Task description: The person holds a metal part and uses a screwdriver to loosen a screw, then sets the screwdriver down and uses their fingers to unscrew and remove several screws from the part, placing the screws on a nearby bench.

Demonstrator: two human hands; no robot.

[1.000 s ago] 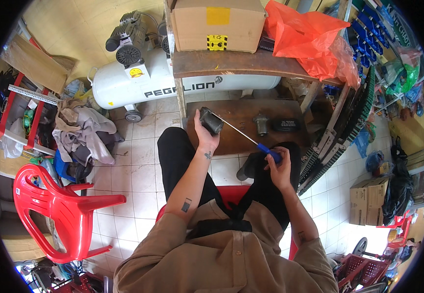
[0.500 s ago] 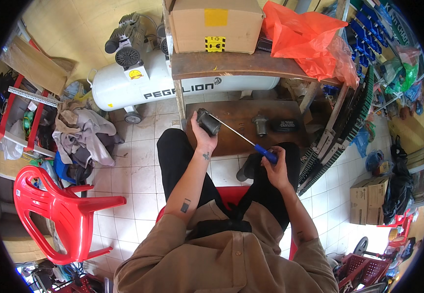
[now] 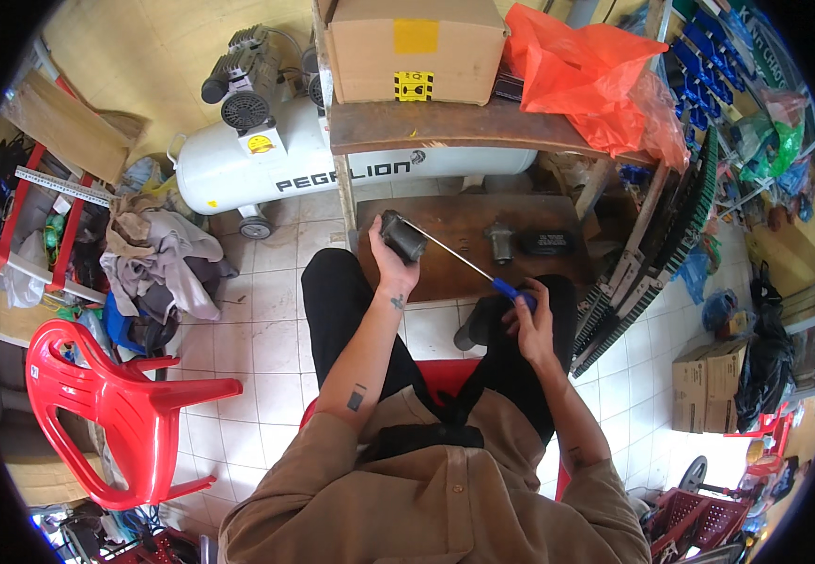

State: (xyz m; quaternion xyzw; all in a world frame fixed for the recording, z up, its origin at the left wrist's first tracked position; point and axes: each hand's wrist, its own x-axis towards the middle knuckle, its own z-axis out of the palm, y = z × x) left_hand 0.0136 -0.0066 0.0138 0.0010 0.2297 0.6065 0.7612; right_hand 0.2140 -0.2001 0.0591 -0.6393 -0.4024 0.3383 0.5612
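Observation:
A dark grey metal housing [image 3: 404, 237] sits in my left hand [image 3: 391, 266], raised over the low wooden board [image 3: 539, 211]. The tip of a long screwdriver [image 3: 464, 258] with a blue handle touches the housing near its upper end. My right hand [image 3: 532, 324] grips that handle above my right thigh, thumb and fingers around it. A grey metal fitting [image 3: 500, 242] and a dark oblong object [image 3: 545, 241] lie on the board, along with some small parts too tiny to name.
A cardboard box [image 3: 414, 47] and red plastic bags [image 3: 576, 70] sit on the upper shelf. Behind is a white compressor tank [image 3: 229, 164]. A red chair [image 3: 97, 404] and crumpled cloths [image 3: 158, 258] are at left. Long black racks [image 3: 642, 263] lean at right, near cardboard cartons [image 3: 708, 385].
My right hand's fingers have shifted slightly on the blue handle. My left hand and the housing have stayed nearly still.

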